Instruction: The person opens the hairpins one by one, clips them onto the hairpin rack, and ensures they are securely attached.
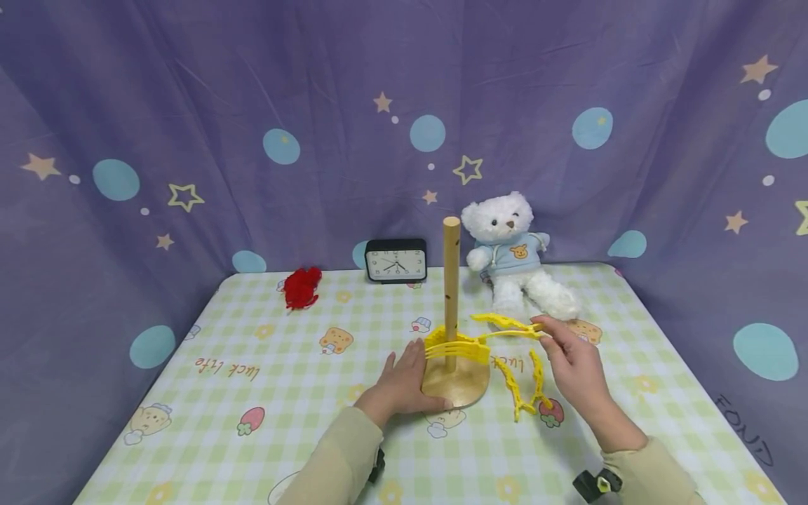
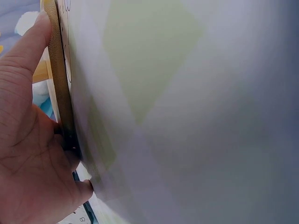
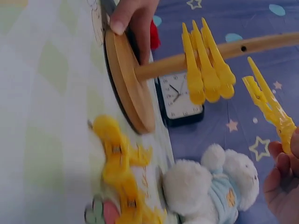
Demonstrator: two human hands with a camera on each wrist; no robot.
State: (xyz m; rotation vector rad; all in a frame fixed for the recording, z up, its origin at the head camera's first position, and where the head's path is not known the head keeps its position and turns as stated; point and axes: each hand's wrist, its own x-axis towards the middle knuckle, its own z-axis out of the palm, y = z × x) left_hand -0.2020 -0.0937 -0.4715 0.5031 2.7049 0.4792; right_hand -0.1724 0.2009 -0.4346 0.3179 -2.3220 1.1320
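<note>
Clip, held (image 3: 281,122): head view, right of centre, pinched by right hand (image 1: 577,365).
Stand (image 1: 451,280): centre; yellow clips (image 1: 470,351) around post.
Left hand (image 1: 404,382): unclenched, against base.
Loose clip (image 3: 116,151): surface (image 1: 328,449), lower right of centre.

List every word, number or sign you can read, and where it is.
"luck life": upside down on the tablecloth.
"luck" again: upside down, partly covered, at the lying yellow piece.
"FOND": right-hand curtain.
"8", "10": among the hour numbers on the clock.
Too small to read: finer clock markings.

Yel. clips (image 3: 211,87), grn/wht checked cloth (image 1: 202,456), purp. starry curtain (image 1: 341,63)
</note>
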